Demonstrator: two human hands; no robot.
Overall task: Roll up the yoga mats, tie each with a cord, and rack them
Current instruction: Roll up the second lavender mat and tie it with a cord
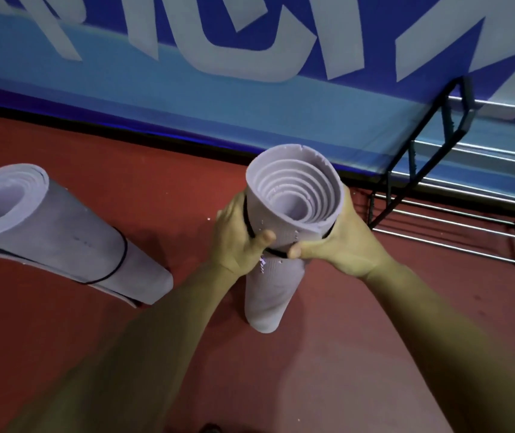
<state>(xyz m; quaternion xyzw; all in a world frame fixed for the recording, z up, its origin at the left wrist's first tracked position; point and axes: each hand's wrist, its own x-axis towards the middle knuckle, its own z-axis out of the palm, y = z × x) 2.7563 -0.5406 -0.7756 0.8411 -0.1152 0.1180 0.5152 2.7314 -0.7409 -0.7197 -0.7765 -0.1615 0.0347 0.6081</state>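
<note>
The red floor (pixel 359 354) carries the upright mat (pixel 293 195), which stands on end with the blue banner (pixel 187 98) behind it. Near the upright mat, to its right, stands the metal rack (pixel 456 195). To its left lies a second rolled mat (pixel 72 239), already corded. The left hand (pixel 237 242) and right hand (pixel 340 245) clasp the upright mat near its top, fingers curled round it, thumbs by its black cord (pixel 247 223). Tying looks to be in hand. Next the cord needs seating snug, then the roll goes to the rack.

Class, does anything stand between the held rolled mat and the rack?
Nothing visible: only bare red floor separates the upright lilac rolled yoga mat from the black-framed chrome-barred rack; the other tied mat lies left.
</note>
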